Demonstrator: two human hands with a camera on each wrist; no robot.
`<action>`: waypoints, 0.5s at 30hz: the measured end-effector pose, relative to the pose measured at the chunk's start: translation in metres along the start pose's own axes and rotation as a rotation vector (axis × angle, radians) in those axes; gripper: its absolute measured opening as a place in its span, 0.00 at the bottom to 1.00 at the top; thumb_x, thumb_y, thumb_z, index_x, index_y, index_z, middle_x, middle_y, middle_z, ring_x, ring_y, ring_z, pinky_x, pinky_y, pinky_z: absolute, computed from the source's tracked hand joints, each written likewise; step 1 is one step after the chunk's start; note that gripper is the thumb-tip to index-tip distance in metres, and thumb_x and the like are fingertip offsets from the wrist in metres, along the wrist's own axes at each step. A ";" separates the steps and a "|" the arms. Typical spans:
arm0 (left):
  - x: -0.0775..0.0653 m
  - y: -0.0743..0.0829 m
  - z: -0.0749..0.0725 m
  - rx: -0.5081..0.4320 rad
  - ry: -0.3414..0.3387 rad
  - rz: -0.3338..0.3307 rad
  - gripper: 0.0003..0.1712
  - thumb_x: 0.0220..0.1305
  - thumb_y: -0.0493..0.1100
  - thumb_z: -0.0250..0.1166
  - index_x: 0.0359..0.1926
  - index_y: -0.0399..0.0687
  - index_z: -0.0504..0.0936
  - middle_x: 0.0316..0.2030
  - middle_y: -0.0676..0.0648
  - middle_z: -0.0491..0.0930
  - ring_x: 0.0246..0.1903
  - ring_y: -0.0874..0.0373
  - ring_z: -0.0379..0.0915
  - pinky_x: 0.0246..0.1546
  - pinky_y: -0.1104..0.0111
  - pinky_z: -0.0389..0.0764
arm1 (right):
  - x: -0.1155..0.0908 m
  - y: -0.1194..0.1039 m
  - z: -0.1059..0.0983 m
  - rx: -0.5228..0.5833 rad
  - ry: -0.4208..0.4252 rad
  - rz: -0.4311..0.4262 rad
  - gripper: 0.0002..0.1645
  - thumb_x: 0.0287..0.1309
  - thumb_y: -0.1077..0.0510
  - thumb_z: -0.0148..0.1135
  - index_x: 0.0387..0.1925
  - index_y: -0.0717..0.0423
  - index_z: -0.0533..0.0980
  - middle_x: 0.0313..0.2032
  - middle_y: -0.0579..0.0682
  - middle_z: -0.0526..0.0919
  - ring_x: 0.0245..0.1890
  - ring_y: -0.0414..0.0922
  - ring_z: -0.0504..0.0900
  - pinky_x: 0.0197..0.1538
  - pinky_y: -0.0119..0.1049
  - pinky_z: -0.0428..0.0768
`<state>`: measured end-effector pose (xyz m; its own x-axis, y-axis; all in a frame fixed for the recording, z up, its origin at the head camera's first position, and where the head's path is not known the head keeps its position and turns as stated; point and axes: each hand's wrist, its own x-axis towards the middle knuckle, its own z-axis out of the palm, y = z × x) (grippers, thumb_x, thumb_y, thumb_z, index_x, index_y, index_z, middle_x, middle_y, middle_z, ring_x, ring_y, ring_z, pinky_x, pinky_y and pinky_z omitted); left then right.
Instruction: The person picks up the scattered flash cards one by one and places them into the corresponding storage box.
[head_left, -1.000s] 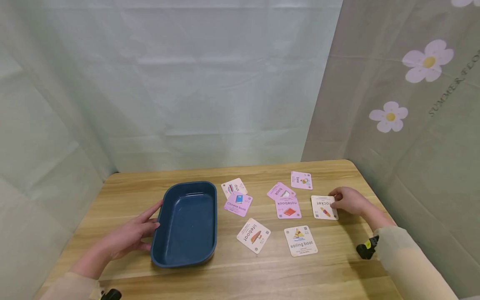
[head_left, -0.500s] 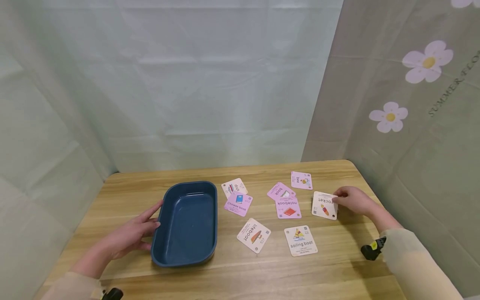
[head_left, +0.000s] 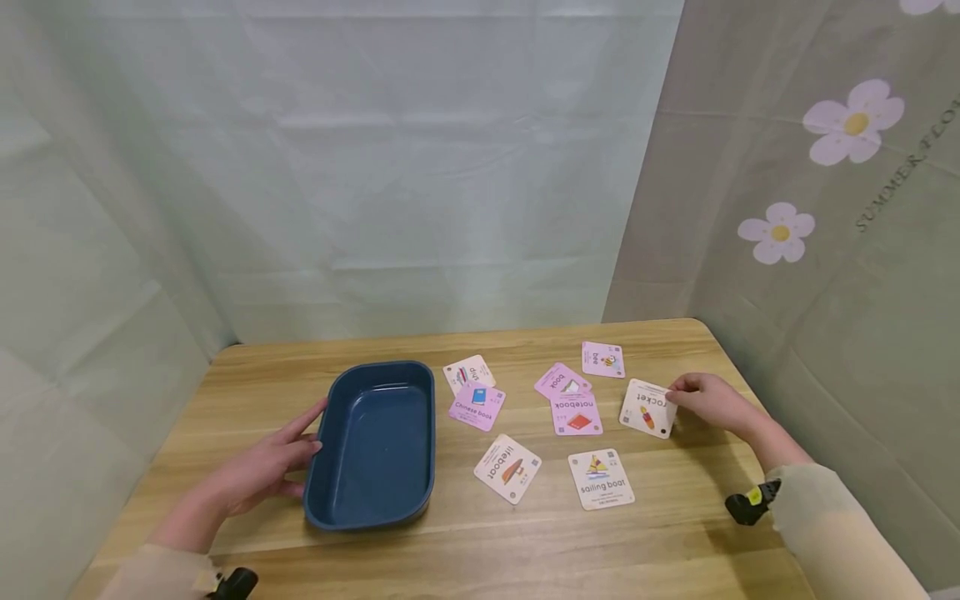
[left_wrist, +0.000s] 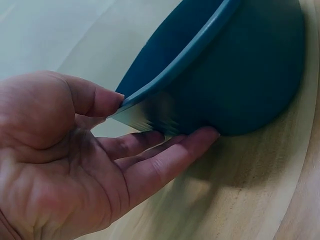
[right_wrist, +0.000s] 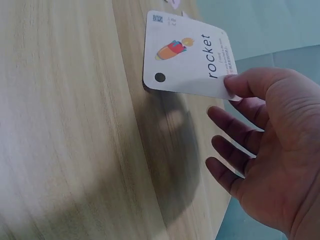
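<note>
My right hand (head_left: 711,402) pinches a corner of the white rocket card (head_left: 648,408) between thumb and fingers. In the right wrist view the rocket card (right_wrist: 187,57) is held raised, with its shadow on the tabletop below it; the other fingers are spread apart. My left hand (head_left: 268,467) is at the left side of the deep blue tray (head_left: 433,433). In the left wrist view the thumb of that hand (left_wrist: 55,160) touches the tray rim (left_wrist: 170,75), and its extended fingers rest against the outer wall. Nothing lies inside the tray.
Between tray and right hand lie a sailing boat card (head_left: 602,480), a lifeboat card (head_left: 507,468) and a bee card (head_left: 603,359). The notebook card (head_left: 576,414) overlaps the book card (head_left: 561,381); the Chinese book card (head_left: 477,406) overlaps the ship card (head_left: 468,372). Curtains (head_left: 450,167) enclose the table.
The rocket card has turned clockwise and come up at an angle in my right hand, which has shifted slightly right. My left hand and the tray have stayed nearly the same.
</note>
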<state>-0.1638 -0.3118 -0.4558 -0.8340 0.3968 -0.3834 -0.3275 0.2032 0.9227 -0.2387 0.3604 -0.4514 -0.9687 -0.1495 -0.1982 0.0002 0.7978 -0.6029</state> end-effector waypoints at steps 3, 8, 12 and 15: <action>0.000 0.000 0.000 -0.003 0.001 0.005 0.44 0.81 0.44 0.51 0.82 0.64 0.32 0.74 0.24 0.45 0.63 0.40 0.70 0.49 0.46 0.82 | -0.002 -0.002 -0.001 0.009 0.019 -0.003 0.19 0.73 0.49 0.59 0.46 0.63 0.79 0.40 0.54 0.79 0.41 0.50 0.73 0.42 0.43 0.70; 0.001 -0.001 0.000 -0.002 0.009 0.003 0.43 0.81 0.44 0.50 0.83 0.65 0.33 0.74 0.25 0.46 0.63 0.41 0.70 0.49 0.47 0.82 | -0.006 -0.008 0.000 0.037 0.057 0.001 0.24 0.73 0.45 0.58 0.51 0.63 0.78 0.46 0.57 0.81 0.45 0.52 0.74 0.45 0.44 0.71; 0.000 -0.001 0.002 0.021 0.026 -0.003 0.43 0.81 0.44 0.50 0.83 0.65 0.33 0.74 0.24 0.44 0.63 0.39 0.69 0.48 0.48 0.83 | -0.009 -0.014 0.002 0.052 0.096 -0.012 0.24 0.73 0.44 0.57 0.52 0.62 0.78 0.50 0.59 0.81 0.49 0.55 0.74 0.47 0.46 0.71; -0.001 -0.001 0.004 0.042 0.036 -0.007 0.44 0.81 0.43 0.51 0.83 0.64 0.33 0.75 0.22 0.40 0.63 0.38 0.68 0.47 0.48 0.83 | -0.012 -0.021 0.004 0.068 0.122 -0.019 0.25 0.73 0.44 0.57 0.52 0.63 0.78 0.52 0.61 0.81 0.51 0.57 0.74 0.50 0.49 0.71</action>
<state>-0.1607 -0.3089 -0.4564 -0.8472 0.3631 -0.3879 -0.3154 0.2440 0.9171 -0.2266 0.3430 -0.4391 -0.9916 -0.0891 -0.0935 -0.0057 0.7537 -0.6572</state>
